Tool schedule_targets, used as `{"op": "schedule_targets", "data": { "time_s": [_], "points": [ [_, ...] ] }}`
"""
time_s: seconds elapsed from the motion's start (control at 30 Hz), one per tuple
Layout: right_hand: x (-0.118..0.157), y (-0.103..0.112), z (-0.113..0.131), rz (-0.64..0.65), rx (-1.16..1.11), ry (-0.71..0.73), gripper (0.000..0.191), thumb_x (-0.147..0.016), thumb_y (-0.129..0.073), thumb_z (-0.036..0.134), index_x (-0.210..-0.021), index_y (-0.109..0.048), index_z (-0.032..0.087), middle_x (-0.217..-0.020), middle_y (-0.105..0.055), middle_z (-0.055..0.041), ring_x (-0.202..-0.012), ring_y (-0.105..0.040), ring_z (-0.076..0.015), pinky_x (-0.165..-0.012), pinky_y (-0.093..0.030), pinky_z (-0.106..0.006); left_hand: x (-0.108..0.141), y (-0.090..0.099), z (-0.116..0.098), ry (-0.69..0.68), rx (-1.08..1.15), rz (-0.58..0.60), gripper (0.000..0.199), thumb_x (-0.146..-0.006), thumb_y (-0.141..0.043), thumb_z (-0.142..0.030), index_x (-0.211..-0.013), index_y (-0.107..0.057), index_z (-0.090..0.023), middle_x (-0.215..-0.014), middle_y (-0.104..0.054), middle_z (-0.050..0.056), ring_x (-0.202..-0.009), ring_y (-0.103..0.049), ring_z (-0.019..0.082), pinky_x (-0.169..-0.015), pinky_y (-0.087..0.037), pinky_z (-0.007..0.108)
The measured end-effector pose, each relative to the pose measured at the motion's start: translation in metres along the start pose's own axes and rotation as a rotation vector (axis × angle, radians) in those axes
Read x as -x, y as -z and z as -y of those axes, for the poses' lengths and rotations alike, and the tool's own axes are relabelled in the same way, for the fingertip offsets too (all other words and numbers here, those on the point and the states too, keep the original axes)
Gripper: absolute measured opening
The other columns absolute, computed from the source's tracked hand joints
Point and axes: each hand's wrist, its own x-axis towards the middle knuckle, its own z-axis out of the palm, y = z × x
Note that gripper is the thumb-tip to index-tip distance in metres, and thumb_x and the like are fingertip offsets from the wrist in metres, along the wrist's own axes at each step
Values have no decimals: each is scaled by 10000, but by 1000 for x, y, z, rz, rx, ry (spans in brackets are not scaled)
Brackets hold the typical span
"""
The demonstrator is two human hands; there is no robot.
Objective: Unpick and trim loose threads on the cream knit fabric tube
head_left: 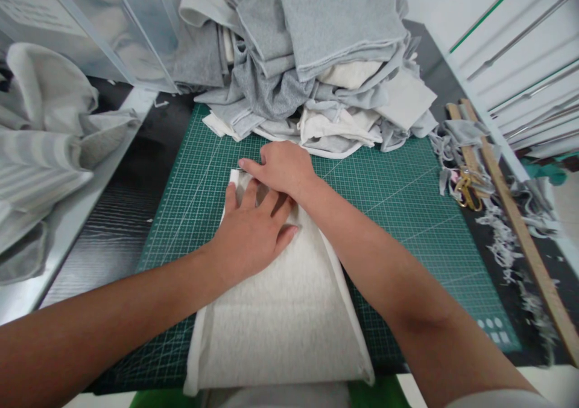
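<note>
A long cream cloth with pale bound edges lies on the green cutting mat, its near end at the table's front edge. Flat on its far part rests my left hand, fingers spread. My right hand is across the cloth's far end, just beyond the left fingertips. Its fingers are curled under and its thumb points left. By the thumb tip a small bit of something metallic shows; what the fingers hold is hidden. A white corner strip of the cloth sticks out beside the left fingers.
Folded grey and cream fabrics are heaped at the mat's back. Striped cloth and a translucent plastic bin stand left. To the right lie gold-handled scissors, wooden strips and fabric scraps, beside a white rack.
</note>
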Motion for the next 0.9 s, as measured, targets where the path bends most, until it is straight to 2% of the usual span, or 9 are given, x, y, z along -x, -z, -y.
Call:
{"op": "schedule_targets", "data": {
  "time_s": [0.4,0.9],
  "points": [
    [-2,2,1,43,8,-5,523,-925,-503,639,-980,-779,198,-953,-767,-119,-855,-678,-257,-711,-454,-342,1,1,0,5,24,1,506,-1003,-490,-463,-1463,-508,-254,-1546,-465,128,-1434,-350,492,-1111,-274,795],
    [0,2,1,24,-21,1,594,-943,-437,680,-911,-772,190,-882,-751,-104,-838,-661,-233,-713,-427,-323,0,0,-1,-9,-19,4,521,-1015,-454,-468,-1468,-505,-216,-1550,-456,143,-1419,-359,507,-1099,-294,790]
  ]
}}
